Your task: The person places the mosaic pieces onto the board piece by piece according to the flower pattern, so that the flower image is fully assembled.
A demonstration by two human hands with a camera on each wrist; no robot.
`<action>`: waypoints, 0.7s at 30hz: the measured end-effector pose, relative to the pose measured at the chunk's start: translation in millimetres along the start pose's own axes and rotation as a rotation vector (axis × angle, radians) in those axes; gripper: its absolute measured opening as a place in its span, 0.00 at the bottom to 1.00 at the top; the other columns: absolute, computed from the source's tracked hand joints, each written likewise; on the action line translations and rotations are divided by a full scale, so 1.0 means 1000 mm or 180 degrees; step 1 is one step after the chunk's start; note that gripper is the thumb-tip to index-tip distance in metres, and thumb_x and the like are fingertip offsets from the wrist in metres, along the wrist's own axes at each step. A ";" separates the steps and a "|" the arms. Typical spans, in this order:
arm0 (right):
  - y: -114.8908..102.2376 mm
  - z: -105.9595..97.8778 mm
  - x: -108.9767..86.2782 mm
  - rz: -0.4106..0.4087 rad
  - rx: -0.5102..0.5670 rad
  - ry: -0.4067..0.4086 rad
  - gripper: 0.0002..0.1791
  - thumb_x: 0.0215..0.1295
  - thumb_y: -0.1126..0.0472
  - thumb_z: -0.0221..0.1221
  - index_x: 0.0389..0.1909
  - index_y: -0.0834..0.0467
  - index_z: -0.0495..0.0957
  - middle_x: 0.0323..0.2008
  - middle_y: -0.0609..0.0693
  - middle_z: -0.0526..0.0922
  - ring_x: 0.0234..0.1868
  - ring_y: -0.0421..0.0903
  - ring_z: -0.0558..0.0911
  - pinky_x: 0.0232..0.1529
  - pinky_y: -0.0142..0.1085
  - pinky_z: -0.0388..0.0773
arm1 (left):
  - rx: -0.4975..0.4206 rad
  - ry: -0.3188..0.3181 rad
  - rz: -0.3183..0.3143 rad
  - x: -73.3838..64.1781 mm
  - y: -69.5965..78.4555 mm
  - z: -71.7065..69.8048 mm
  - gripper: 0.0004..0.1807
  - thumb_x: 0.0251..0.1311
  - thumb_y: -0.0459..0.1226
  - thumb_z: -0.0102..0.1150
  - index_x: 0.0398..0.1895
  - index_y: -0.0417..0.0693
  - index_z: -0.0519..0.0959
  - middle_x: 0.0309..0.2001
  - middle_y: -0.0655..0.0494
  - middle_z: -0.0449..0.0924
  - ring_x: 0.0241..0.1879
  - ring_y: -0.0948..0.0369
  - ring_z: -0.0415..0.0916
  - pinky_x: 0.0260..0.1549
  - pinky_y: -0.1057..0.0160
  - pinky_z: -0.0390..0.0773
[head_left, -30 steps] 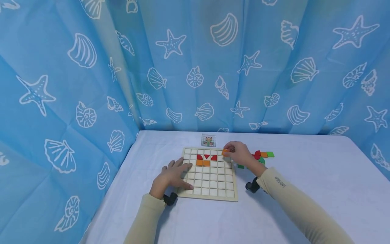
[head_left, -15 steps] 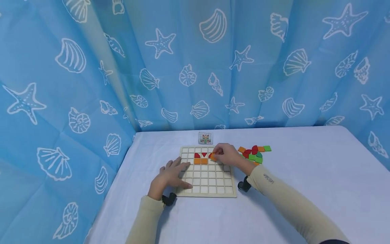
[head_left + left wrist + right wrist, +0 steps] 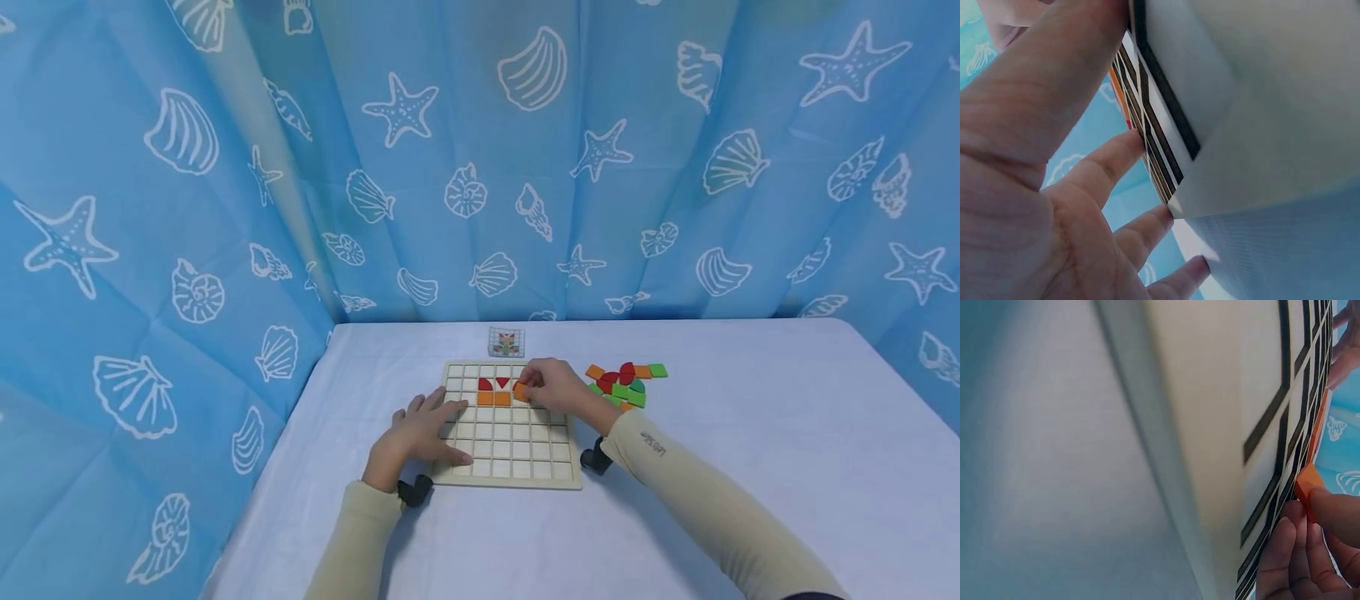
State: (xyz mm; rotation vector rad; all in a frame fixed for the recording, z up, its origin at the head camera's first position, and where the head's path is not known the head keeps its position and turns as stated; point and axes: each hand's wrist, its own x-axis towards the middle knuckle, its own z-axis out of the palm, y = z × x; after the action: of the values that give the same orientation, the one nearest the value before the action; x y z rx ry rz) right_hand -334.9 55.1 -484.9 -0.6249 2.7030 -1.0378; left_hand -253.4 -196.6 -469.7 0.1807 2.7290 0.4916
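Toward the far edge of the white surface (image 3: 697, 483) lies a square grid board (image 3: 510, 482), with a small picture card (image 3: 506, 342) just beyond it and loose coloured tiles (image 3: 621, 390) off its right edge. The left hand (image 3: 418, 435) rests, fingers spread wide, on the board's left edge. The right hand (image 3: 557, 387) pinches an orange tile (image 3: 519, 393) over the board, just right of two orange tiles (image 3: 502, 399) lying side by side; whether it touches the board cannot be told. Red pieces (image 3: 485, 384) sit in the row beyond. Adding a third tile to that orange row appears to be the step in hand. The next move likely calls for squaring it to its cell and letting go.
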 end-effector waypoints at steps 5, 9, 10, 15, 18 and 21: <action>0.003 0.003 0.003 -0.0092 -0.0078 -0.0029 0.04 0.64 0.64 0.64 0.38 0.57 0.82 0.33 0.47 0.84 0.35 0.41 0.79 0.42 0.39 0.79 | 0.0008 0.0019 0.0025 0.001 -0.002 0.000 0.50 0.45 0.59 0.75 0.74 0.64 0.63 0.80 0.49 0.46 0.77 0.40 0.40 0.70 0.30 0.45; 0.002 0.004 0.001 -0.0073 -0.0156 -0.0068 0.03 0.64 0.64 0.64 0.38 0.57 0.83 0.35 0.48 0.84 0.38 0.43 0.80 0.43 0.40 0.81 | 0.0016 0.0023 0.0035 0.001 -0.002 0.000 0.50 0.45 0.59 0.75 0.74 0.64 0.63 0.80 0.49 0.45 0.77 0.40 0.41 0.70 0.30 0.45; 0.001 0.005 0.001 -0.0065 -0.0165 -0.0083 0.04 0.64 0.63 0.65 0.38 0.57 0.84 0.36 0.48 0.84 0.38 0.43 0.81 0.44 0.40 0.81 | 0.0008 0.0020 0.0029 0.000 -0.002 0.000 0.50 0.45 0.58 0.75 0.74 0.64 0.63 0.80 0.49 0.45 0.77 0.40 0.41 0.70 0.30 0.45; -0.002 0.005 -0.002 0.0055 -0.0165 -0.0110 0.04 0.63 0.63 0.66 0.37 0.58 0.84 0.36 0.49 0.84 0.38 0.43 0.80 0.44 0.40 0.81 | -0.0037 0.0021 0.0010 0.000 -0.002 0.000 0.50 0.44 0.57 0.76 0.73 0.64 0.64 0.80 0.49 0.46 0.77 0.40 0.41 0.70 0.30 0.44; -0.003 0.005 -0.003 0.0150 -0.0142 -0.0098 0.04 0.62 0.62 0.66 0.37 0.57 0.84 0.35 0.48 0.84 0.37 0.43 0.79 0.44 0.39 0.81 | -0.0035 0.0024 0.0007 0.000 -0.003 0.001 0.50 0.44 0.57 0.76 0.73 0.65 0.64 0.80 0.50 0.46 0.77 0.40 0.40 0.70 0.30 0.44; -0.004 0.005 -0.003 0.0191 -0.0135 -0.0099 0.04 0.62 0.62 0.66 0.37 0.57 0.84 0.35 0.49 0.84 0.37 0.43 0.79 0.44 0.39 0.80 | -0.0033 0.0030 0.0015 0.001 -0.004 0.002 0.50 0.44 0.58 0.76 0.73 0.65 0.64 0.80 0.50 0.46 0.77 0.40 0.40 0.70 0.31 0.44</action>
State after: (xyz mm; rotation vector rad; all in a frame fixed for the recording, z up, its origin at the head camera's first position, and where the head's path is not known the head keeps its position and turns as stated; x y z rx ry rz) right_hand -329.1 51.1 -486.1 -0.5586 2.7057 -0.9506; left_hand -254.4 -199.6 -473.1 0.1827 2.7353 0.5089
